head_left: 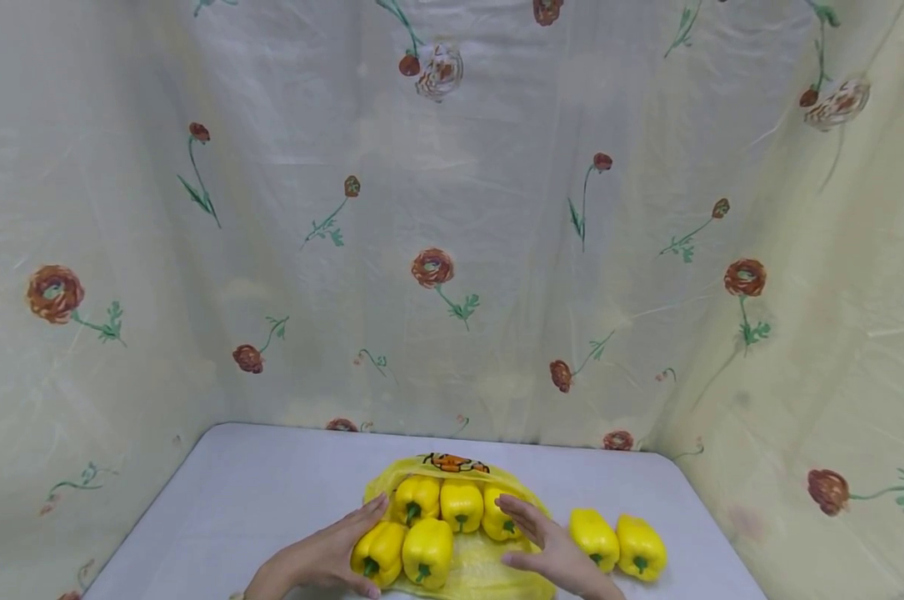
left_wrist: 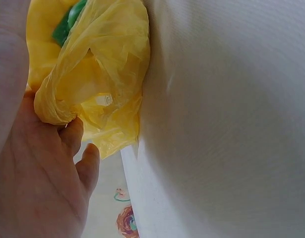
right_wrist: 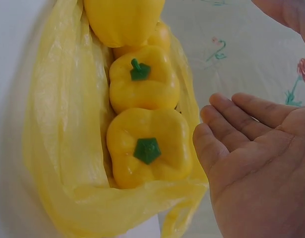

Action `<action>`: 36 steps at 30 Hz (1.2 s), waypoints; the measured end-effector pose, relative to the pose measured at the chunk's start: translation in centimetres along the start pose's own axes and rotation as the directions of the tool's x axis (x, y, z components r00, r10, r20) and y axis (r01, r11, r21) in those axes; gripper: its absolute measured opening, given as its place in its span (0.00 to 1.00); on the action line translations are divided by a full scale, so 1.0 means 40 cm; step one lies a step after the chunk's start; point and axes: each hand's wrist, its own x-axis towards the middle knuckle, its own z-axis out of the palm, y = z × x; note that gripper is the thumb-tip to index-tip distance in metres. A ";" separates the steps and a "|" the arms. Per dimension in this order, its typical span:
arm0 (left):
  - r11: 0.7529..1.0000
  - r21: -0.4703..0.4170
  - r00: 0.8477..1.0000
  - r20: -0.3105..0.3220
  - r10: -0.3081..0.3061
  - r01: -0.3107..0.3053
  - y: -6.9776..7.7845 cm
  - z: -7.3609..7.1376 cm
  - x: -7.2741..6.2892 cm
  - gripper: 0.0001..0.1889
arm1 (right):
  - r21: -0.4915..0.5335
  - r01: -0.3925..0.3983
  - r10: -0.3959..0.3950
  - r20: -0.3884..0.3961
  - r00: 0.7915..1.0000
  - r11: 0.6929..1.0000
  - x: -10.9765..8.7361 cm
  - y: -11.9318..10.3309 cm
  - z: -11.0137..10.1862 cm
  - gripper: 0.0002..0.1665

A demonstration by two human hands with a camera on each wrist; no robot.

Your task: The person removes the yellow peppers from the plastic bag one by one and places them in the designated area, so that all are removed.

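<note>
- While five yellow peppers (head_left: 427,554) sit in the mouth of the yellow bag (head_left: 485,571), at bottom centre of the head view, I judge the step in hand to be loading, well along.
- Left of bottom centre, my left hand (head_left: 317,557) flanks the leftmost pepper (head_left: 377,557), fingers reaching out, thumb apart; in its wrist view, two lightly bent fingertips sit at the bag's edge.
- Right of bottom centre, my right hand (head_left: 556,557) pinches nothing; its fingers are straight, close together, thumb apart, beside the bag's right side.
- At lower right, two loose peppers (head_left: 641,547) lie side by side on the white table (head_left: 272,475).
- Next, I think, calls for my left hand steadying the bag while my right gathers that pair.
</note>
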 end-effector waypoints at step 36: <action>1.000 0.015 1.000 -0.002 -0.011 0.011 0.008 -0.001 -0.003 0.60 | -0.009 0.006 -0.005 0.054 0.999 1.000 0.029 0.001 0.070 0.50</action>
